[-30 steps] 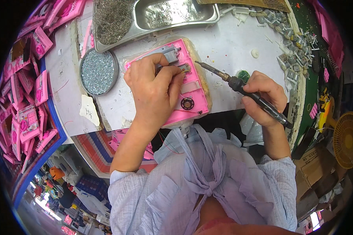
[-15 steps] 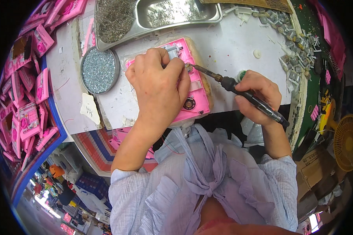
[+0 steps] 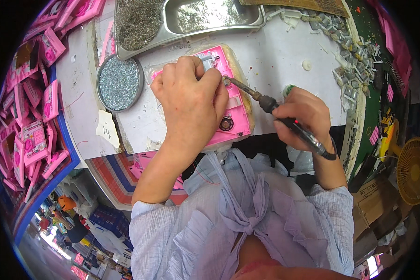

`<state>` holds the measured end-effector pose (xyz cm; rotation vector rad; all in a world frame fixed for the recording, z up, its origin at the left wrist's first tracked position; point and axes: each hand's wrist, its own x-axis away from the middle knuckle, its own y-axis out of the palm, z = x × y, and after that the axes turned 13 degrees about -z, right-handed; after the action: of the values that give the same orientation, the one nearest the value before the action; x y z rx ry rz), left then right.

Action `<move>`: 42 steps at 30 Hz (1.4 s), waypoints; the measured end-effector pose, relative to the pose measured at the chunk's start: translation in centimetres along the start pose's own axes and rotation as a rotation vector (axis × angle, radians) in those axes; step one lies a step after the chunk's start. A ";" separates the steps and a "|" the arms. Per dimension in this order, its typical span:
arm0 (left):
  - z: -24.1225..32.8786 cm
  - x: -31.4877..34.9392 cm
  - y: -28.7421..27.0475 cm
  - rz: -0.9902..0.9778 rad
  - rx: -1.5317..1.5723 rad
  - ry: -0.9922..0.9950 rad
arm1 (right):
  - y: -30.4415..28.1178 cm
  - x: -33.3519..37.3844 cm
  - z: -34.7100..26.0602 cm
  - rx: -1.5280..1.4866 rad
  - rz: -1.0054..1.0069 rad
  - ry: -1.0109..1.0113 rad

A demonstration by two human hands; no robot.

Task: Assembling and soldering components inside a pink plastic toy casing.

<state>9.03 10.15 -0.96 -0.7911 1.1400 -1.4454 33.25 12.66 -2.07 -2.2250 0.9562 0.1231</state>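
Note:
A pink plastic toy casing (image 3: 238, 122) lies with its inside up on a padded, film-wrapped block (image 3: 241, 70). Over its left part bends my left hand (image 3: 190, 95), its fingers drawn together in a pinch. What they hold, if anything, is hidden beneath the hand. A grey part (image 3: 206, 60) and a round black speaker (image 3: 226, 123) show inside the casing. My right hand (image 3: 306, 117) grips the black handle of a soldering iron (image 3: 269, 103). The iron's metal tip meets the casing's upper middle, close beside my left fingertips.
A round dish of small screws (image 3: 120, 84) stands at the left. Behind the casing sits a two-part metal tray (image 3: 207, 29) with small metal pieces. Small motor-like parts (image 3: 354, 65) are heaped at the right. Pink casings (image 3: 32, 135) fill a blue-edged bin at far left.
My right hand has shifted slightly left and tilted the soldering iron's handle more steeply; a red light now shows on it. My left hand stays nearly in place.

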 end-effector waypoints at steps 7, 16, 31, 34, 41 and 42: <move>0.0 0.0 0.0 -0.002 -0.015 0.004 | -1.1 -0.2 -0.9 0.207 -0.127 -0.133; 0.1 0.0 -0.2 -0.007 -0.020 -0.001 | -0.7 0.3 -0.4 0.197 0.041 -0.147; 0.1 0.0 -0.1 -0.005 -0.021 -0.004 | -0.1 -0.2 -0.5 0.177 -0.043 -0.123; 0.0 0.0 -0.1 -0.001 -0.025 0.003 | -0.2 -0.2 -0.4 0.178 -0.042 -0.150; 0.1 0.1 -0.1 -0.004 -0.029 0.000 | -0.6 0.1 -0.2 0.206 0.004 -0.160; 0.1 0.1 -0.1 -0.004 -0.030 0.000 | -0.6 0.2 -0.2 0.203 -0.008 -0.155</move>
<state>9.09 10.07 -0.81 -0.8145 1.1627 -1.4347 33.72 12.73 -1.67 -2.0019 0.8372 0.1838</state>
